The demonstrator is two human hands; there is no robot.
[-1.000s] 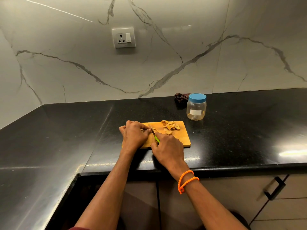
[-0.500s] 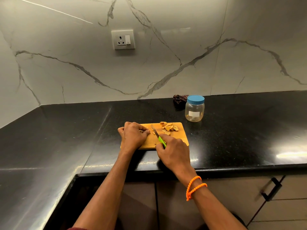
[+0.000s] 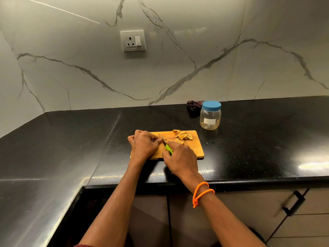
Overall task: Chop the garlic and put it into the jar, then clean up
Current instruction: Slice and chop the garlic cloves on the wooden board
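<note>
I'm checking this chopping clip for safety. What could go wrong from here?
The left hand pins the garlic with its fingertips right beside the knife held by the right hand; a slip could nick a finger. The garlic slices lie near the cutting board's far edge and could get knocked onto the counter. The jar is still capped, so transfer needs a free hand.

The countertop (image 3: 249,139) is polished black stone, finely speckled and glossy with bright glare at the right of the frame. The chopping board (image 3: 195,148) is smooth, matt pale wood. The jar (image 3: 210,118) is clear plastic with a matt blue plastic lid (image 3: 211,105). The knife (image 3: 166,145) has a glossy green plastic handle. The wall (image 3: 231,59) is veined, satin marble-look tile.
</note>
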